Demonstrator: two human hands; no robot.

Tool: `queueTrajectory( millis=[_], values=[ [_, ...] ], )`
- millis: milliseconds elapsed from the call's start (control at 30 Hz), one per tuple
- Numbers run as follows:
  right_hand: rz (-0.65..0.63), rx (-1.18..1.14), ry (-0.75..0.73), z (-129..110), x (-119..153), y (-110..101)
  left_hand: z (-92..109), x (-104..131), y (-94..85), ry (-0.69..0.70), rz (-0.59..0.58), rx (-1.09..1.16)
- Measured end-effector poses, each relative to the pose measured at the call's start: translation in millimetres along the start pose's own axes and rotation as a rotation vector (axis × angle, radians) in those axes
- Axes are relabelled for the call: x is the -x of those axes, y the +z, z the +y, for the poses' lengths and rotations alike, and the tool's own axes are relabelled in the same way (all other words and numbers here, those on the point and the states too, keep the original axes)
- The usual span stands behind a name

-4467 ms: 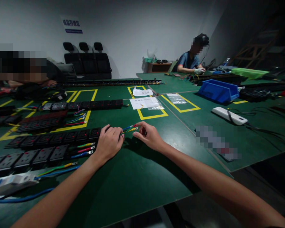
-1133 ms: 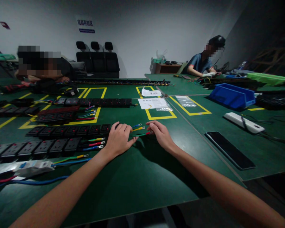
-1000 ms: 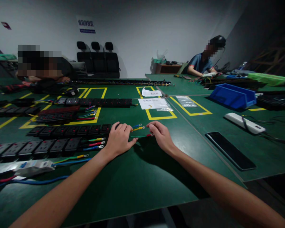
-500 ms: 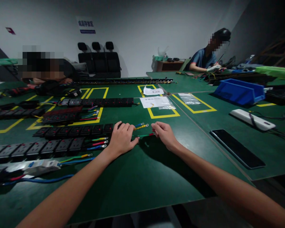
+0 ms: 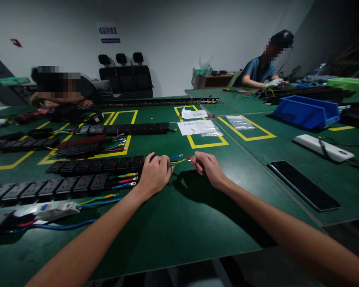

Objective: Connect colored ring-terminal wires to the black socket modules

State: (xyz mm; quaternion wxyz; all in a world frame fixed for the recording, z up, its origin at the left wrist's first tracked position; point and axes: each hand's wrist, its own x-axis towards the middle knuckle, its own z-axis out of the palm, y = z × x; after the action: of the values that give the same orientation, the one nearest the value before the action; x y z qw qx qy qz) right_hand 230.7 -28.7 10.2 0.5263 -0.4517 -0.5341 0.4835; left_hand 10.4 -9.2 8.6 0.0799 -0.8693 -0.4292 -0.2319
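Observation:
My left hand is closed around the wires at the right end of a black socket strip. Past its fingers stick out a blue wire with a ring terminal and yellow-green wires. A ring terminal with a red sleeve points at my right hand. The fingers of that hand are curled together right beside the terminal's tip; what they hold, if anything, is hidden. Nearer me lies another socket strip with yellow-green, red and blue leads.
More socket strips lie farther back by papers and plastic bags. To the right are a phone, a white power strip and a blue bin. Two co-workers sit across the table, one wearing gloves.
The red-sleeved end has moved up from low between my hands to beside the yellow-green wires. My right fingers have shifted slightly off it, leaving its ring visible. My left hand stays on the wires.

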Motion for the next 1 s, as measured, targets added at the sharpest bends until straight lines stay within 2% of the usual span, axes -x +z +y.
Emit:
queueTrajectory(
  millis=[100, 367, 667, 867, 1000],
  values=[
    [-0.009, 0.003, -0.018, 0.1, -0.2, -0.7, 0.7, -0.8, -1.4, 0.018, -0.010, -0.020],
    [0.075, 0.070, 0.047, 0.4, -1.6, 1.3, 2.4, -1.8, -6.4, 0.057, -0.038, -0.045],
    [0.069, 0.155, 0.036, 4.5, -3.3, -0.3, 1.8, -1.4, -10.0, 0.080, -0.056, -0.023],
    [0.018, 0.076, 0.044, 2.9, -1.6, 1.4, 1.7, -2.0, -8.8, 0.065, -0.050, -0.007],
    [0.018, 0.014, -0.031, 3.6, -1.4, 1.7, 1.8, -2.6, -6.6, 0.048, -0.035, -0.008]
  ],
)
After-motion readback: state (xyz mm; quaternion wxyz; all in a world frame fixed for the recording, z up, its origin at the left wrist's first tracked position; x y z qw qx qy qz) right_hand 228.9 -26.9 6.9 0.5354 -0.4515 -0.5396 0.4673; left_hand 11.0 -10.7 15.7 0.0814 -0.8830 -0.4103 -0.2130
